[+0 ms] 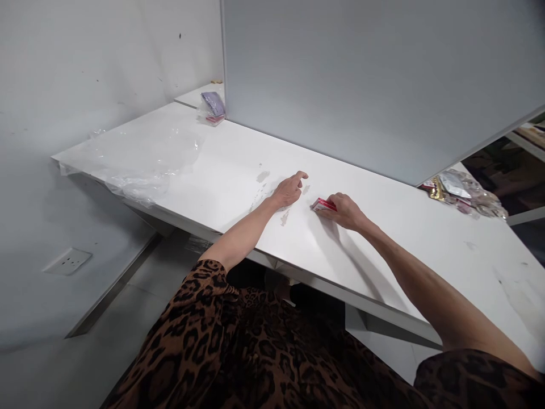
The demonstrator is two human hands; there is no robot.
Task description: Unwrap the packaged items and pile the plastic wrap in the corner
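Observation:
My right hand [344, 211] is closed around a small, flat red-and-white box [322, 204], holding it just above or against the white tabletop [238, 153]; I cannot tell which. To its left, my left hand [289, 190] is over the table with the index finger stretched out and the other fingers loosely curled. Nothing shows in that hand. Worn grey patches [285, 217] mark the surface around it.
Thin clear plastic sheeting [140, 165] covers the table's left end. A bagged purple packet [213, 104] lies by the grey partition [361, 85]. Several shiny packets [462, 190] are piled at the right. A wall [85, 85] borders the left.

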